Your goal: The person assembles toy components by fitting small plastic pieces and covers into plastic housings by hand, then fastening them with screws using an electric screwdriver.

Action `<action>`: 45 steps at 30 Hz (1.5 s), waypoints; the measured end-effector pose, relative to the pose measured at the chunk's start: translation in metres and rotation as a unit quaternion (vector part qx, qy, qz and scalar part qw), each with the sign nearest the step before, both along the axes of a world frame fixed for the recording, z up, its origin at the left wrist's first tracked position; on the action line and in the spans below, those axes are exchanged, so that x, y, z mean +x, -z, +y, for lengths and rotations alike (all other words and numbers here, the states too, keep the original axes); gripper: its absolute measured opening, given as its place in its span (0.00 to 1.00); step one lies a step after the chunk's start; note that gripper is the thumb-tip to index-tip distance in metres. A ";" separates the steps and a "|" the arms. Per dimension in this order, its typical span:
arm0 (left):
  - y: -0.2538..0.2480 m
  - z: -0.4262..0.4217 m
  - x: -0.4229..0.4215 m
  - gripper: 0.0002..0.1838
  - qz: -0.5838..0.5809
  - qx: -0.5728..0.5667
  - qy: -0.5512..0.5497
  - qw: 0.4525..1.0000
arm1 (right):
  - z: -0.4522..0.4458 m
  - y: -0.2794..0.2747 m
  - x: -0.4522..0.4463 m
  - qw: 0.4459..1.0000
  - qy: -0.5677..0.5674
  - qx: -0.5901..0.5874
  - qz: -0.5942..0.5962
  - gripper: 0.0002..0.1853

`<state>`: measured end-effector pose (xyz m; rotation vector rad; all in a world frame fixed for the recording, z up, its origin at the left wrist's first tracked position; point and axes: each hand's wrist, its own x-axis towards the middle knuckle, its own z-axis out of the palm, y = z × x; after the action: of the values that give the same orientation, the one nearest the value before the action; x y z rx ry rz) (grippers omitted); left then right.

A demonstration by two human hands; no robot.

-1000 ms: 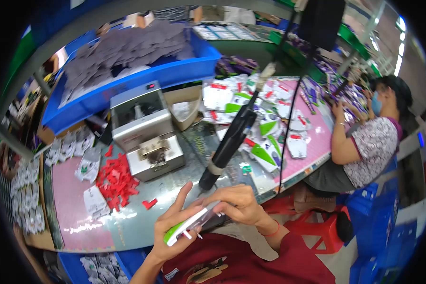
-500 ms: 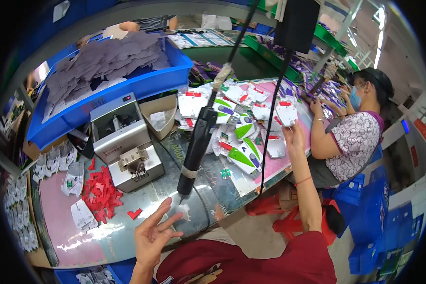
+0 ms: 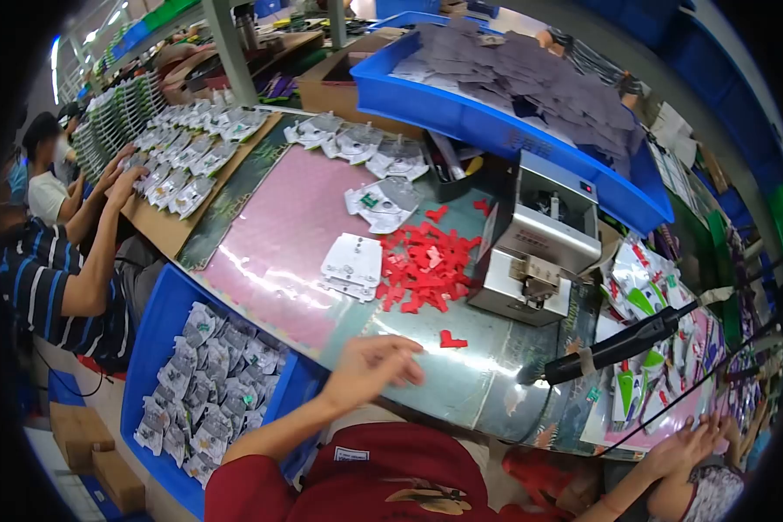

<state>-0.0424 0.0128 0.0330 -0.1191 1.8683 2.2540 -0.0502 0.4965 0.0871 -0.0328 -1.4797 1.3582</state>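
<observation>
My left hand (image 3: 374, 370) is over the table's front edge, its fingers loosely bent and apart with nothing visible in them. Just beyond it lie a single red piece (image 3: 451, 339) and a heap of red pieces (image 3: 426, 265). A flat white part (image 3: 353, 264) rests left of the heap, below a white housing with a green board (image 3: 383, 204). At the lower right, my right hand (image 3: 683, 448) has its fingers stretched out, holding nothing visible, near the pile of white and green housings (image 3: 631, 387). A black electric screwdriver (image 3: 618, 348) hangs between that pile and the red pieces.
A silver machine (image 3: 535, 244) stands behind the screwdriver, before a blue bin (image 3: 513, 135) of grey sheets. Below the table's left side is a blue crate (image 3: 143, 370) of white parts. A co-worker in a striped shirt (image 3: 61, 278) reaches over housings at left; another person's sleeve (image 3: 713, 496) shows lower right.
The view has swung to the left. The green and white housing held in both hands a second ago has left them. My right hand has come away from the housings it was touching.
</observation>
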 end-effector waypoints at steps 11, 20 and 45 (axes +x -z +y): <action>-0.035 -0.106 -0.039 0.11 0.095 -0.037 -0.278 0.955 | -0.223 -0.009 -0.011 0.824 -0.266 0.501 0.010 0.10; 0.003 -0.202 0.063 0.11 0.068 -0.035 -0.517 0.853 | -0.301 0.055 0.001 0.668 -0.485 0.563 -0.052 0.16; 0.177 -0.401 0.081 0.10 -0.123 -0.850 0.049 0.510 | -0.348 0.067 0.001 0.662 -0.480 0.564 -0.114 0.18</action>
<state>0.0390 -0.3879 -0.1436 -0.5030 2.7881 -0.4606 -0.0489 0.1489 0.0198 1.6346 -2.4885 0.8791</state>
